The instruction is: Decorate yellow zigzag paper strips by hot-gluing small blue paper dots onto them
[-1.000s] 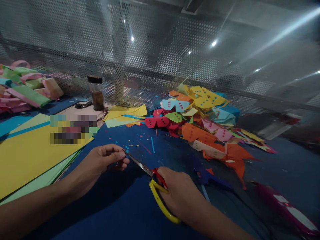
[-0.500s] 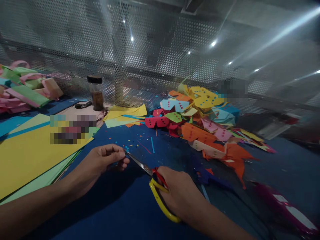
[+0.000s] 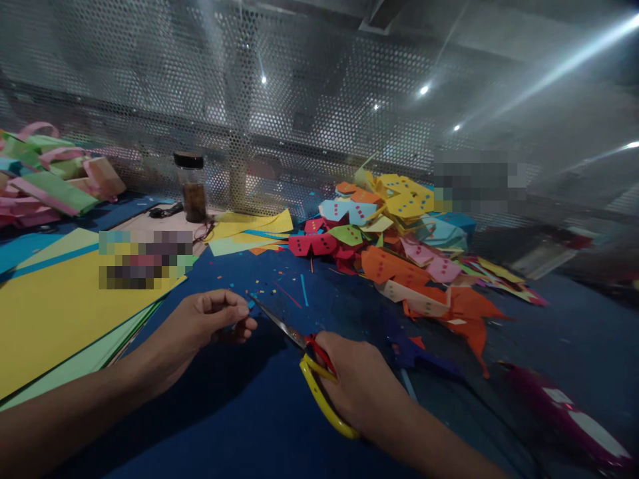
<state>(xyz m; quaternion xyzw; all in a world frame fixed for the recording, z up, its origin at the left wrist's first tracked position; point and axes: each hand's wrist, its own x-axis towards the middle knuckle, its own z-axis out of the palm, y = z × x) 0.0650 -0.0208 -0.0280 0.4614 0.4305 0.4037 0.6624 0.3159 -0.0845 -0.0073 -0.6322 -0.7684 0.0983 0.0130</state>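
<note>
My right hand [image 3: 344,372] is wrapped round the handles of a pair of scissors [image 3: 283,326] with one red and one yellow loop. The blades look together and point up and left, their tip close to the fingers of my left hand [image 3: 214,318]. Thumb and forefinger of that hand are pinched; whatever lies between them is too small to make out. Beyond the blade tip, tiny paper bits [image 3: 257,287] and a thin blue strip [image 3: 304,291] lie on the dark blue table [image 3: 239,419].
Coloured folded paper pieces [image 3: 399,256] with dots are heaped at centre right. Yellow sheets [image 3: 54,313] lie left, near a dark-lidded jar [image 3: 192,189]. A blue glue gun [image 3: 424,356] and a magenta packet [image 3: 564,412] lie right. Pink and green paper shapes [image 3: 54,173] sit back left.
The scissor tip has moved slightly up, away from my left fingertips, so a small gap shows. Both hands otherwise stay nearly where they were.
</note>
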